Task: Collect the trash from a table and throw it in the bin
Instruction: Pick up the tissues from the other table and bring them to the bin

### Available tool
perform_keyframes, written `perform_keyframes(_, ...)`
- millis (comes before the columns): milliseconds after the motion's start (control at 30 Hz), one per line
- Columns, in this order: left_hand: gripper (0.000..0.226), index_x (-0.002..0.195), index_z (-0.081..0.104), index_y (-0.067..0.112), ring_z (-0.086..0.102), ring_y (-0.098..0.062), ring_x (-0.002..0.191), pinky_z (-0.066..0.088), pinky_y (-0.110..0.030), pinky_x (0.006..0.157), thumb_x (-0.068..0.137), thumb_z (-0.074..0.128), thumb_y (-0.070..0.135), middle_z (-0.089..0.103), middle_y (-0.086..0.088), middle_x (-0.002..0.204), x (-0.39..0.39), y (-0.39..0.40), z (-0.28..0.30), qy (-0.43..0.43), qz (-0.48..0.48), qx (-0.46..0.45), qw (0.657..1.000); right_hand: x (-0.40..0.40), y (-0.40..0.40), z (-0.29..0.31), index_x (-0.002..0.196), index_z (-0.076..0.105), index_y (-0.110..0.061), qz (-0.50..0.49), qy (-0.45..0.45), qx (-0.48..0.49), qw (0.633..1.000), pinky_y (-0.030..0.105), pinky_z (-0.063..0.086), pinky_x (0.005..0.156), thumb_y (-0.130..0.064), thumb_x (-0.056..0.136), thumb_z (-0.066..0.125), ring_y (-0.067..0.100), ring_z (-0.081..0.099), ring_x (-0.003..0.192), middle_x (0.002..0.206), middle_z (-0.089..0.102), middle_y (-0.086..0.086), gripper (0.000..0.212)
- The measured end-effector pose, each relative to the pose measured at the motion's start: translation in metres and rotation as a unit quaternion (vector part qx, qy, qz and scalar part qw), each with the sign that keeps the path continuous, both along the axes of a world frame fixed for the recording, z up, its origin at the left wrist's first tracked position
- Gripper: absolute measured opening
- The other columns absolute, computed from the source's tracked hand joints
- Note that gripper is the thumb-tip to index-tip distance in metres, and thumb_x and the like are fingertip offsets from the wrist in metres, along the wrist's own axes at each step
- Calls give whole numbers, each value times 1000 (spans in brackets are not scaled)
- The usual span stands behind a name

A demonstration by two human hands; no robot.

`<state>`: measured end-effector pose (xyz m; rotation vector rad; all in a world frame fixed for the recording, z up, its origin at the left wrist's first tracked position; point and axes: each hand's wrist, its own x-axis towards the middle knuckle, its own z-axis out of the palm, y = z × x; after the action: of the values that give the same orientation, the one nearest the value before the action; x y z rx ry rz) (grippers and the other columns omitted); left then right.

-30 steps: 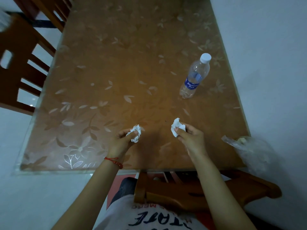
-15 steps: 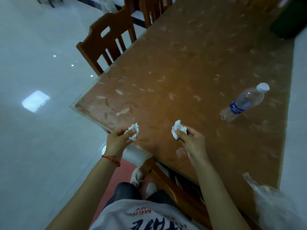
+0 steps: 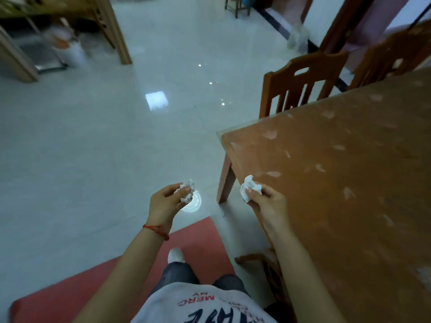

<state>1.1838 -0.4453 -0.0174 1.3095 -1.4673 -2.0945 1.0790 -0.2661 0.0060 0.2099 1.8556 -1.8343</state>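
Now, tissue wad (image 3: 187,190) pinched by left hand (image 3: 164,202), paper wad (image 3: 250,188) by right hand (image 3: 268,202); either could be dropped if loosely held, no bin seen.

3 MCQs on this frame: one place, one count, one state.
1. Where is the right hand?
A. over the table's near edge
B. over the red mat
C. on the chair back

2. How many hands hold a paper wad?
A. none
B. one
C. two

3. How is the left hand's wad held?
A. flat on an open palm
B. pinched in the fingertips
C. lying on the floor

Key: 1 A, the right hand is above the table edge. 2 C, the left hand has one wad, the right another. 3 B, the fingers close around it.
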Motion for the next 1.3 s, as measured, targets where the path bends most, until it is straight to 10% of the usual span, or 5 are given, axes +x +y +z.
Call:
perform_keyframes(133,6,86,67,6,63,-23,82,53,-33,83,81,64,4,67,-14,90,22,-53,-1,-3,60,1,998,0,-70,-5,82,67,7,61,-21,-15,998,27,51,74,3,79,65,18,59,72,77,63,13,5)
perform_keyframes(633,19,96,66,-7,66,-13,74,55,-22,70,80,65,4,69,-12,91,21,-227,-22,9,150,15,989,-27,-258,-22,87,69,-3,101,-59,-28,993,20,54,68,1,78,67,14,63,72,76,66,4,10)
perform_keyframes(1300,9,89,68,0,66,-16,74,55,-19,66,81,63,2,70,-6,82,-236,-474,-13,21,130,1,991,-277,-505,-22,71,66,0,116,-50,-39,991,22,54,71,0,80,65,16,60,71,70,62,4,9)
